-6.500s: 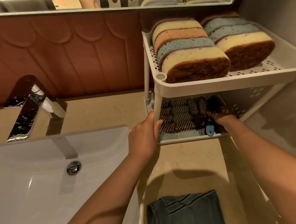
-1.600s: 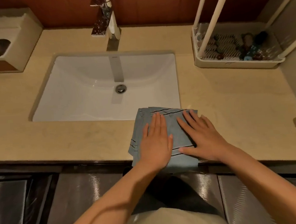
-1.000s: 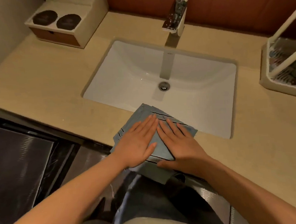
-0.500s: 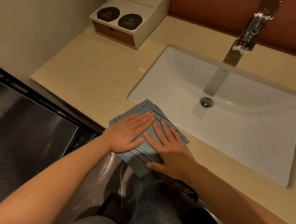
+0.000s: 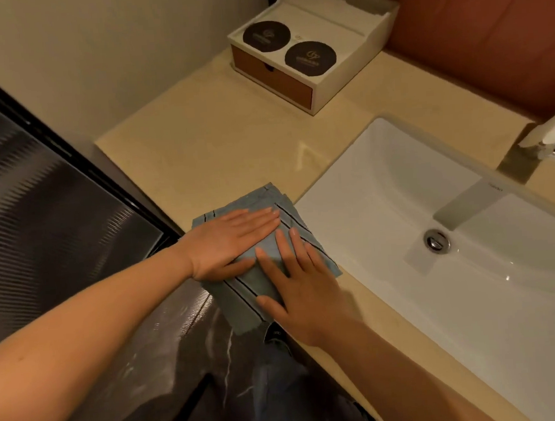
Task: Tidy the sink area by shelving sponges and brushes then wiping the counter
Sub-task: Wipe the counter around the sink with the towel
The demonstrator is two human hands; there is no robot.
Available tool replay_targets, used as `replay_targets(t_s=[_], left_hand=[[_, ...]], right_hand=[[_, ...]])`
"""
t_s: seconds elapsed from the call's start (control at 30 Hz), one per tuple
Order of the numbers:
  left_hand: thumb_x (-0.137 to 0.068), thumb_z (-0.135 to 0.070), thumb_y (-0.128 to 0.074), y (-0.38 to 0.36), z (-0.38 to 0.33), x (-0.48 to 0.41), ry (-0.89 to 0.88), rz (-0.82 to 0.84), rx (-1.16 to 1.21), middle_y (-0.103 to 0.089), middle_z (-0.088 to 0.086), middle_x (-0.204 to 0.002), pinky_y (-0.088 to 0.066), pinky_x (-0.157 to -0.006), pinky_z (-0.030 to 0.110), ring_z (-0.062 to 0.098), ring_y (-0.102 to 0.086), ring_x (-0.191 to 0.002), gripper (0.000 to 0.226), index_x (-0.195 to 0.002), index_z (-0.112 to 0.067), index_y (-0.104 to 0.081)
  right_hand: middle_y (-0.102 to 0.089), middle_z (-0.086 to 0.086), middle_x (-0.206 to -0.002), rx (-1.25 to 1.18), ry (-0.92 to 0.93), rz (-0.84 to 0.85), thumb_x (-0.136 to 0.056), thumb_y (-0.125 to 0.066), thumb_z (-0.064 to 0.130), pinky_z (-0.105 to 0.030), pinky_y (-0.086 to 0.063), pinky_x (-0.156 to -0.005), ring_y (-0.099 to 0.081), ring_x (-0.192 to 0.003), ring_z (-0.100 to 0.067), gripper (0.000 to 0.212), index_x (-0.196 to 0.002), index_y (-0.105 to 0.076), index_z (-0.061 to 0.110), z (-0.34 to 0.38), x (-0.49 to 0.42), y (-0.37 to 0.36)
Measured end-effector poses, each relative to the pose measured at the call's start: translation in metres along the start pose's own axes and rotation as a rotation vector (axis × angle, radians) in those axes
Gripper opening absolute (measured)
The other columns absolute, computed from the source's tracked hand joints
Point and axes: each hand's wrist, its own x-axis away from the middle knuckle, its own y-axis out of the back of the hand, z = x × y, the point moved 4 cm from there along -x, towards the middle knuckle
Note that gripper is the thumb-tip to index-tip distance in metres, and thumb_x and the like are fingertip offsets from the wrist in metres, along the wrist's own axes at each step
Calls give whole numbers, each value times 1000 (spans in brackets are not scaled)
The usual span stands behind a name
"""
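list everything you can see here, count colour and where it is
cloth: 1, blue-grey with dark stripes, front edge of the counter left of the sink, partly overhanging
counter: 1, beige, around the sink
sink basin: 1, white, set into the counter at right
drain plug: 1, chrome, basin floor
faucet: 1, chrome, behind the basin, cut off at the right edge
storage box: 1, white with a brown drawer front, back corner of the counter
round discs: 2, black, on top of the box
wall panel: 1, red-brown, behind the counter
left hand: flat on the cloth
right hand: flat on the cloth
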Motion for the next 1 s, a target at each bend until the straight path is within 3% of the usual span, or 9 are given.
replay_targets(t_s=[0.13, 0.2, 0.37, 0.5, 0.63, 0.73, 0.8, 0.87, 1.0], left_hand=[[-93, -53, -17, 3, 29, 4, 20, 5, -23, 13, -7, -154, 13, -114, 20, 1, 21, -140, 67, -144, -29, 19], [-92, -54, -15, 6, 39, 5, 28, 23, -12, 12, -5, -155, 16, -112, 18, -2, 23, -139, 67, -146, -25, 12], [-91, -57, -10, 9, 72, 11, 100, 49, 8, 16, -7, -154, 15, -112, 19, -2, 24, -139, 65, -141, -32, 22], [-92, -50, -23, 16, 97, 15, 156, 53, 56, 12, -8, -155, 10, -115, 22, 1, 17, -142, 67, -146, -29, 11], [-93, -54, -15, 27, 119, 18, 169, -5, 87, -1, -4, -157, 2, -117, 25, 7, 4, -145, 67, -149, -18, -6], [-94, -53, -12, 32, 141, 23, 195, -26, 49, -7, 1, -157, -5, -117, 29, 11, -3, -145, 69, -149, -12, -10], [-94, -51, -10, 32, 153, 26, 200, -17, -7, -8, 3, -156, -8, -117, 31, 12, -4, -145, 69, -148, -9, -8], [-95, -49, -11, 30, 169, 30, 220, -7, -68, -5, 4, -156, -6, -117, 32, 11, 1, -145, 67, -148, -9, -3], [-95, -51, -8, 32, 196, 33, 237, 21, -73, -2, 2, -155, 3, -116, 28, 7, 9, -144, 66, -147, -12, 1]], right_hand=[[-29, -16, -152, 97, -37, -6, -89, -26, 58, -45, -14, -109, -22, -141, -34, 65, -144, -31, 24, 5, -29, -1], [-34, -18, -149, 84, -45, 4, -88, -27, 58, -46, -22, -107, -28, -138, -35, 66, -142, -35, 22, 7, -41, -3], [4, -17, -157, 21, 50, 23, -85, -12, 60, -44, 12, -109, 16, -141, -34, 74, -149, -6, 24, 10, -81, 3], [-16, -18, -153, 71, 50, -36, -88, -24, 58, -50, -8, -109, -9, -140, -37, 70, -147, -24, 20, 12, -111, 5], [-42, -17, -143, 131, 45, -54, -84, -30, 60, -46, -29, -103, -38, -133, -33, 68, -138, -43, 20, 12, -139, 7], [-42, -17, -144, 131, 68, -32, -85, -30, 60, -47, -29, -105, -38, -134, -32, 68, -138, -42, 20, 16, -166, 6], [-40, -18, -145, 137, 99, -57, -86, -29, 59, -42, -26, -114, -34, -135, -32, 67, -140, -41, 19, 19, -181, 6], [-38, -19, -146, 135, 123, -60, -87, -29, 58, -41, -18, -111, -31, -136, -33, 68, -140, -40, 18, 22, -198, 8], [-39, -19, -145, 119, 116, -47, -87, -29, 58, -40, -17, -107, -32, -135, -34, 69, -140, -42, 16, 31, -224, 12]])
